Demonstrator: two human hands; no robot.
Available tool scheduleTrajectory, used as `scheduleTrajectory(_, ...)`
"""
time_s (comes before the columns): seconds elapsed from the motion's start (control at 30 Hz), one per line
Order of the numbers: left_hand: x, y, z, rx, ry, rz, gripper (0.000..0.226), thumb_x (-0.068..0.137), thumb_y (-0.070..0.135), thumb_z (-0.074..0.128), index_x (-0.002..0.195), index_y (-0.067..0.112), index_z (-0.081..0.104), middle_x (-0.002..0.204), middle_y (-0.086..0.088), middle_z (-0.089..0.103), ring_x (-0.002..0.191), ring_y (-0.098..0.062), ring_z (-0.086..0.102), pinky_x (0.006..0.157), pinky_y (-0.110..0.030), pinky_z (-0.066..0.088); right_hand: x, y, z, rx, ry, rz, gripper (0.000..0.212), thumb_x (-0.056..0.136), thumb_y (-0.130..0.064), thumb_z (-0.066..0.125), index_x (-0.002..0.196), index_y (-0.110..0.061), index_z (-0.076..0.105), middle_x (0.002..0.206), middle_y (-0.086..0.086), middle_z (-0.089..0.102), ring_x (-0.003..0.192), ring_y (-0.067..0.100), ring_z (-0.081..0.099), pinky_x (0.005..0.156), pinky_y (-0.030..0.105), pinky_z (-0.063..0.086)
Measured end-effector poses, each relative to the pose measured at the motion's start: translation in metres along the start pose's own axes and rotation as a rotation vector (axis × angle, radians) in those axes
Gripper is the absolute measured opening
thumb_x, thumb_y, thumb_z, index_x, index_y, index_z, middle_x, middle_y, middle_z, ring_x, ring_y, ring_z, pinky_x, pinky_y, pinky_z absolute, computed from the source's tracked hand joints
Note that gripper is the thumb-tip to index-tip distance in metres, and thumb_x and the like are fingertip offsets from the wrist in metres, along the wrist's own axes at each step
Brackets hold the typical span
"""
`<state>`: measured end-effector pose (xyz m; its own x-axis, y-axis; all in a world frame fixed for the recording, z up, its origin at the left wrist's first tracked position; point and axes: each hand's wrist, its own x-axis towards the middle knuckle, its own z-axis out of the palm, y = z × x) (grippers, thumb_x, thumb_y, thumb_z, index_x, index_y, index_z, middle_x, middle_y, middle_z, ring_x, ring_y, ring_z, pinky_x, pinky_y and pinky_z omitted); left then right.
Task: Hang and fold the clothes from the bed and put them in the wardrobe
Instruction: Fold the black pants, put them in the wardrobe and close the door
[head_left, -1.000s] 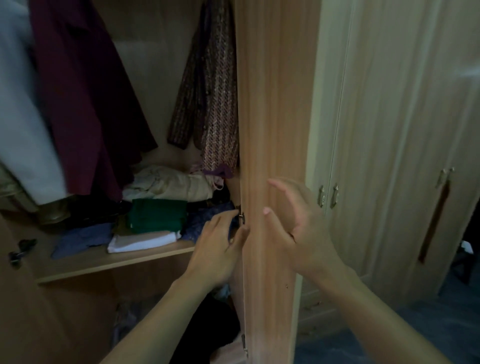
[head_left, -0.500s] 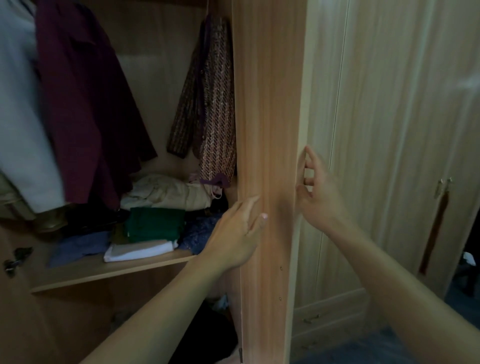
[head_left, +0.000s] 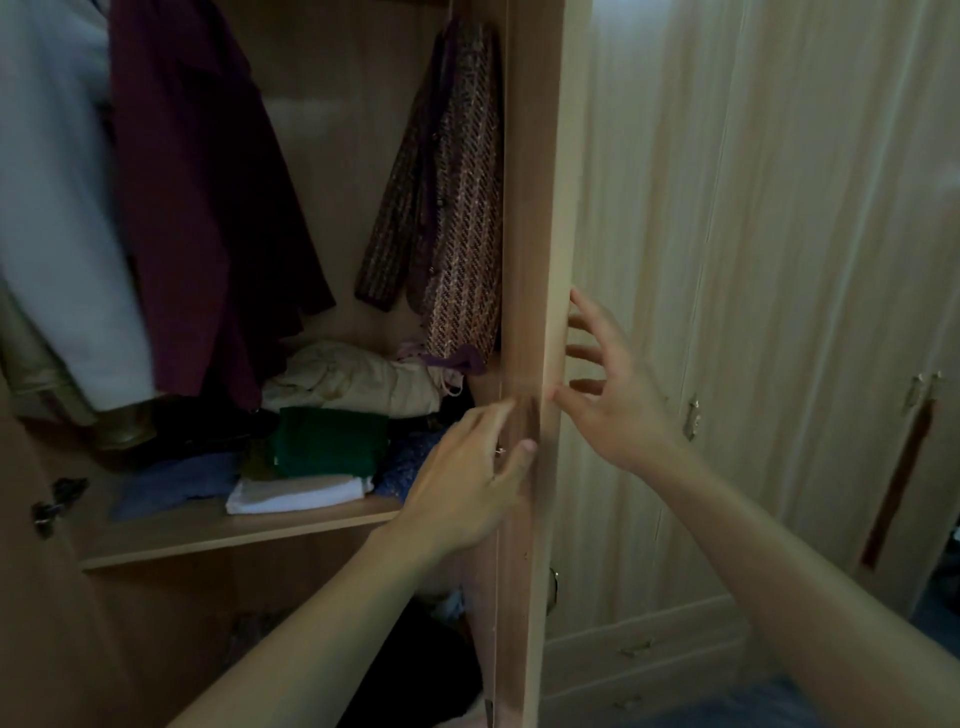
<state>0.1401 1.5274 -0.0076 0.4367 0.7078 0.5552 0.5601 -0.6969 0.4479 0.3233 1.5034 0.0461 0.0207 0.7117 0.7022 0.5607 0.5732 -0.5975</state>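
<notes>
Hands (head_left: 470, 486) (head_left: 615, 397) flank the upright, edge-on wardrobe door (head_left: 530, 260).

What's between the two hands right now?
In the head view, the edge of the open wardrobe door stands between the left hand and the right hand; both touch it with open fingers.

maroon shirt (head_left: 208, 208), green folded cloth (head_left: 330, 441), herringbone-patterned jacket (head_left: 457, 218)

One head-worn view, close in, looking forward and slightly down at the wardrobe door's edge (head_left: 530, 260) at twelve o'clock; open shelf (head_left: 218, 530) at nine, closed doors (head_left: 779, 260) at three.
</notes>
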Motion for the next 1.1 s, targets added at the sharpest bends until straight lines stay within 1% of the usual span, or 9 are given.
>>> scheduleTrajectory(0.17, -0.009, -0.029, -0.02, 0.047, 0.019, -0.06, 0.062, 0.099, 0.056, 0.038, 0.153, 0.027, 0.028, 0.157, 0.007, 0.033, 0.141, -0.011, 0.032, 0.111, -0.027, 0.028, 0.009, -0.01, 0.021, 0.084, -0.146, -0.036, 0.099, 0.089, -0.004, 0.067, 0.149, -0.057, 0.01, 0.161, -0.021, 0.016, 0.147, 0.013, 0.028, 0.108, 0.055, 0.043)
scheduleTrajectory(0.27, -0.017, -0.043, -0.031, 0.053, 0.043, -0.088, 0.061, 0.099, 0.057, 0.038, 0.153, 0.029, 0.027, 0.156, 0.007, 0.034, 0.141, -0.012, 0.033, 0.111, -0.028, 0.029, 0.013, -0.016, 0.039, 0.108, -0.187, -0.065, 0.095, 0.09, -0.006, 0.065, 0.151, -0.052, 0.008, 0.16, -0.025, 0.016, 0.147, 0.003, 0.023, 0.114, 0.052, 0.037)
scheduleTrajectory(0.33, -0.022, -0.052, -0.038, 0.047, 0.062, -0.097, 0.059, 0.099, 0.055, 0.039, 0.152, 0.031, 0.027, 0.155, 0.009, 0.034, 0.14, -0.012, 0.033, 0.11, -0.028, 0.03, 0.014, -0.02, 0.054, 0.172, -0.206, -0.047, 0.092, 0.094, -0.003, 0.06, 0.155, -0.045, 0.006, 0.161, -0.024, 0.017, 0.145, -0.001, 0.026, 0.112, 0.045, 0.041)
scheduleTrajectory(0.47, -0.032, -0.071, -0.054, 0.02, 0.069, -0.118, 0.056, 0.101, 0.051, 0.04, 0.152, 0.032, 0.029, 0.154, 0.008, 0.036, 0.138, -0.012, 0.036, 0.109, -0.028, 0.033, 0.015, -0.029, 0.084, 0.166, -0.166, -0.084, 0.087, 0.096, -0.003, 0.059, 0.157, -0.034, 0.005, 0.163, -0.018, 0.015, 0.148, 0.004, 0.022, 0.113, 0.051, 0.039)
scheduleTrajectory(0.57, -0.038, -0.089, -0.065, 0.035, 0.061, -0.132, 0.054, 0.101, 0.049, 0.04, 0.151, 0.031, 0.031, 0.153, 0.008, 0.037, 0.137, -0.012, 0.036, 0.107, -0.025, 0.031, 0.021, -0.032, 0.105, 0.143, -0.133, -0.086, 0.087, 0.096, -0.007, 0.061, 0.157, -0.036, 0.006, 0.163, -0.017, 0.015, 0.15, 0.01, 0.02, 0.112, 0.057, 0.037)
scheduleTrajectory(0.7, -0.04, -0.108, -0.072, 0.075, -0.015, -0.113, 0.052, 0.101, 0.049, 0.039, 0.15, 0.036, 0.028, 0.152, 0.008, 0.034, 0.136, -0.017, 0.038, 0.111, -0.041, 0.037, 0.026, -0.04, 0.138, 0.126, -0.081, -0.068, 0.084, 0.097, -0.011, 0.06, 0.156, -0.042, 0.008, 0.162, -0.02, 0.015, 0.148, 0.012, 0.023, 0.105, 0.054, 0.046)
scheduleTrajectory(0.87, -0.038, -0.132, -0.081, 0.046, -0.042, -0.098, 0.052, 0.099, 0.051, 0.039, 0.148, 0.036, 0.029, 0.149, 0.004, 0.037, 0.131, -0.022, 0.044, 0.105, -0.046, 0.042, 0.036, -0.049, 0.176, -0.003, -0.021, -0.034, 0.082, 0.097, -0.015, 0.059, 0.158, -0.031, 0.007, 0.163, -0.009, 0.018, 0.149, 0.008, 0.02, 0.113, 0.054, 0.037)
scheduleTrajectory(1.0, -0.038, -0.15, -0.092, 0.033, -0.033, -0.103, 0.059, 0.099, 0.052, 0.039, 0.152, 0.028, 0.026, 0.152, 0.001, 0.033, 0.133, -0.023, 0.042, 0.106, -0.045, 0.042, 0.046, -0.057, 0.203, -0.081, 0.015, 0.007, 0.082, 0.096, -0.018, 0.061, 0.158, -0.029, 0.007, 0.163, -0.006, 0.019, 0.146, 0.001, 0.021, 0.12, 0.04, 0.028)
scheduleTrajectory(1.1, -0.035, -0.159, -0.1, 0.04, -0.015, -0.125, 0.064, 0.099, 0.051, 0.042, 0.153, 0.021, 0.026, 0.151, 0.0, 0.035, 0.131, -0.023, 0.043, 0.105, -0.044, 0.042, 0.054, -0.059, 0.222, -0.108, 0.025, -0.002, 0.084, 0.096, -0.018, 0.061, 0.158, -0.03, 0.006, 0.162, -0.001, 0.021, 0.126, -0.029, 0.023, 0.108, 0.003, 0.025)
